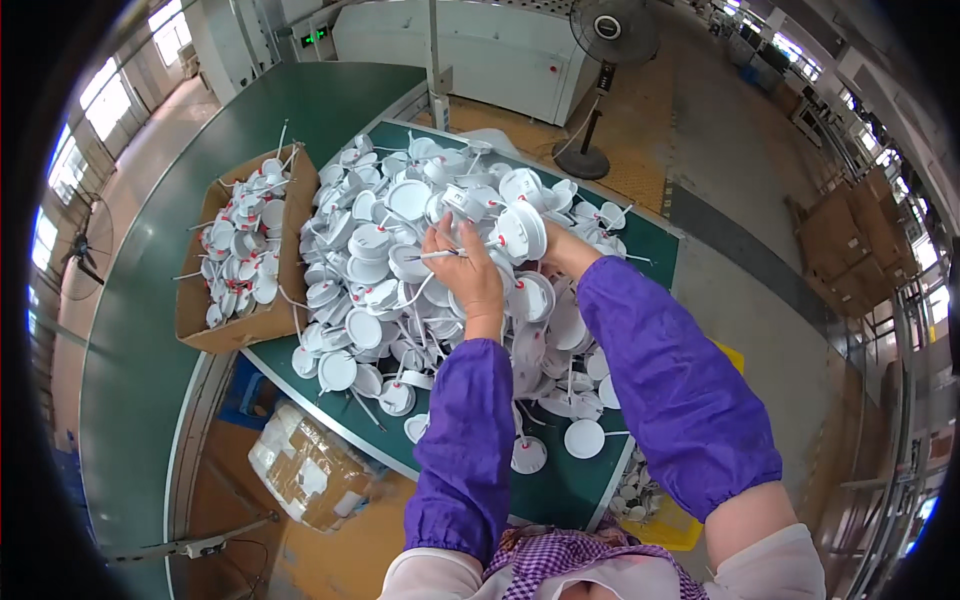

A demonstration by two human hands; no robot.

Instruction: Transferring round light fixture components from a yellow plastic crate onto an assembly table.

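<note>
A large heap of white round lamp housings (408, 200) with short white cables covers the green table. My left hand (474, 278) is over the middle of the heap, its fingers curled and a white cable (438, 254) lying across them. Just beyond its fingertips is a small white round unit (462, 203); whether they touch it is unclear. My right hand (566, 252) is closed on a white round lamp housing (522, 232), tilted on edge above the heap. The housing hides most of the right fingers. Purple sleeves cover both forearms.
An open cardboard box (215, 335) of similar white pieces stands left of the heap, by a curved green conveyor (130, 330). Under the table are a taped carton (310, 470) and a yellow bin (680, 535) with white pieces. A standing fan (590, 160) is beyond the table.
</note>
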